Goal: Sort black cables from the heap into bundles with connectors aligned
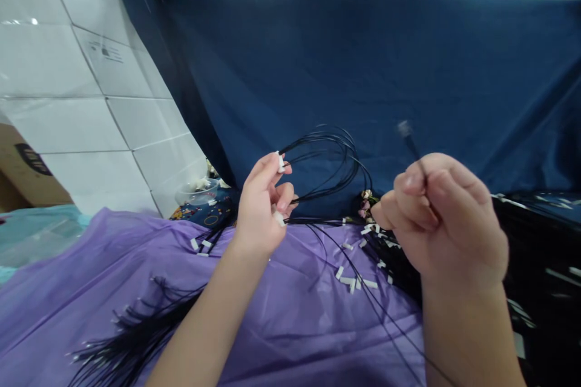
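Note:
My left hand is closed on a bundle of thin black cords that loop up and to the right; small white tags show at its fingertips. My right hand is a fist pinching the end of one black cord, whose blurred tip sticks up above the knuckles. Both hands hover over a purple cloth. Short white tag pieces lie scattered on the cloth between the hands.
A blue cloth hangs behind. More black cords with white ends lie at the lower left. A clear bowl stands by the white tiled wall. Dark cord piles fill the right side.

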The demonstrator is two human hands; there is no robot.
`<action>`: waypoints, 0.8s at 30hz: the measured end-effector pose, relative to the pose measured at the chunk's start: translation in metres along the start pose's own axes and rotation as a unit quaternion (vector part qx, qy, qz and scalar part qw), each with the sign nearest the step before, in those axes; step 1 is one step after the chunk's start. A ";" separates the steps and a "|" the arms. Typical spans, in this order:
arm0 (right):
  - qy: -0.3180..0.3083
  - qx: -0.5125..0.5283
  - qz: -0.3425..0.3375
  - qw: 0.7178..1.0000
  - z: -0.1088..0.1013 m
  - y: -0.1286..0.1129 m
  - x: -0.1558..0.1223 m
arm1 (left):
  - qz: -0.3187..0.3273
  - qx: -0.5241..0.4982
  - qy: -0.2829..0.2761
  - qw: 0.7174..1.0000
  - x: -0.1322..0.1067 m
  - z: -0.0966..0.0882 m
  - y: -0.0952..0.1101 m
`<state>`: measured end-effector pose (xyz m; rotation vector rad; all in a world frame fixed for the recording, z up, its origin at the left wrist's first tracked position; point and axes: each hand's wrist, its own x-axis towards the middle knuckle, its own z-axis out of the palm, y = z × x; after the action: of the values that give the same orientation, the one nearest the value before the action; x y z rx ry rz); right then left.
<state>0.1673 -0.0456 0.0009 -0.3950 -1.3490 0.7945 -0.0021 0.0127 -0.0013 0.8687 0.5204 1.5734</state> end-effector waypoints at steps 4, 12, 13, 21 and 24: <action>-0.013 -0.156 0.025 0.987 0.002 0.003 0.001 | 0.045 0.058 -0.027 0.997 -0.004 0.002 -0.003; 0.009 -0.291 0.026 0.956 0.006 0.008 0.004 | 0.053 0.062 -0.064 0.995 -0.009 0.004 -0.003; 0.010 -0.294 0.024 0.955 0.006 0.008 0.004 | 0.052 0.063 -0.066 0.994 -0.009 0.004 -0.003; 0.004 -0.303 0.012 0.953 0.005 0.009 0.004 | 0.067 0.074 -0.078 0.992 -0.010 0.006 -0.002; 0.001 -0.309 0.005 0.951 0.005 0.010 0.004 | 0.067 0.072 -0.080 0.992 -0.011 0.006 -0.002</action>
<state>0.1599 -0.0372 -0.0020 -0.8917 -1.5817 0.3577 0.0040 0.0017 -0.0017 1.1501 0.4736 1.5848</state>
